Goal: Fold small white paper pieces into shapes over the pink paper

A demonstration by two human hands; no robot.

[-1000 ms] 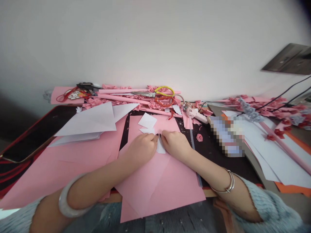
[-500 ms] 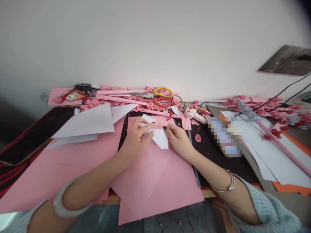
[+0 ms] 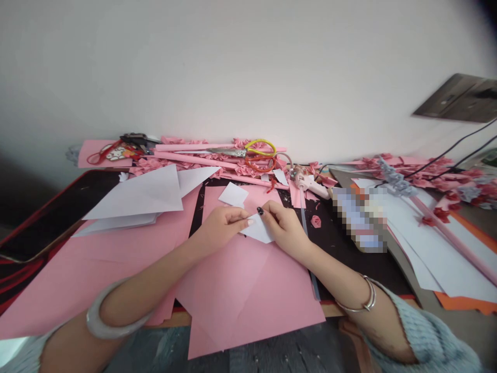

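Observation:
A small piece of white paper (image 3: 262,231) is pinched between both my hands, just above a pink sheet (image 3: 252,300). My left hand (image 3: 225,227) grips its left side between thumb and fingers. At its upper right edge, my right hand (image 3: 285,225) holds it with thumb and fingers closed; the dark-painted thumbnail shows. Just beyond my hands lies another small white paper piece (image 3: 233,194), flat and roughly square. The fingers partly cover the held paper, so its full shape is hidden.
Large white sheets (image 3: 135,194) rest on pink paper at left, beside a dark tablet-like device (image 3: 58,212). Scissors (image 3: 261,149) lie on pink paper flowers and rolled sticks by the wall. A glue gun (image 3: 310,184), a small pink rosette (image 3: 316,221) and stacked white paper (image 3: 423,243) are at right.
My left hand has come down and closed on the held paper's left side. The paper has turned between my hands, and the square piece behind is now uncovered.

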